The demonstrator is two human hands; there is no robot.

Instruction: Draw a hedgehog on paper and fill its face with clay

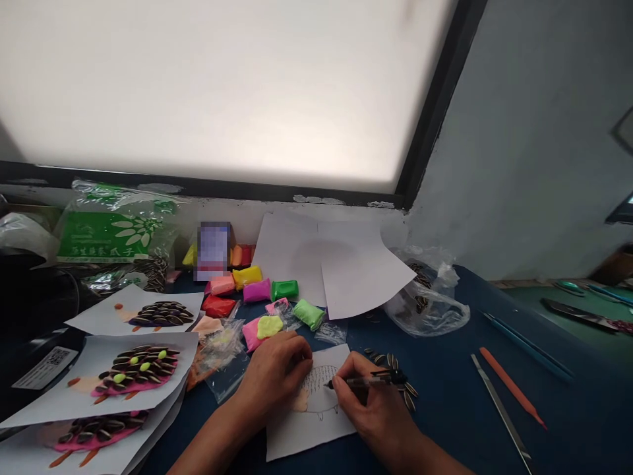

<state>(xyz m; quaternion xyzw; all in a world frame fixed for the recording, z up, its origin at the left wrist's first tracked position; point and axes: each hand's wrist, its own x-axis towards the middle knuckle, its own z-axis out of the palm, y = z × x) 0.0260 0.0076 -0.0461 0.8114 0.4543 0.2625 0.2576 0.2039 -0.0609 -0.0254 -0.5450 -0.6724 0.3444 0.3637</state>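
My right hand [372, 404] grips a black pen [368, 381], its tip on a small sheet of white paper [287, 443]. On that sheet is a line drawing [321, 392] of a rounded animal with short strokes on its back and little legs, with a peach-coloured patch [301, 400] at its left end. My left hand [277, 369] rests on the paper's left side, fingers loosely bent and apart from the thumb, holding nothing. Striped sunflower seeds [390, 361] lie just beyond my right hand. A lump of yellow clay [270, 326] sits on a pink packet beyond my left hand.
At left, sheets [168, 396] carry hedgehogs of clay and seeds. Colourful clay packets [257, 290] and blank paper [356, 277] lie behind, near a seed bag [113, 231] and a clear plastic bag [430, 303]. At right are blue tweezers [527, 346], an orange tool [512, 386] and a metal blade [500, 412].
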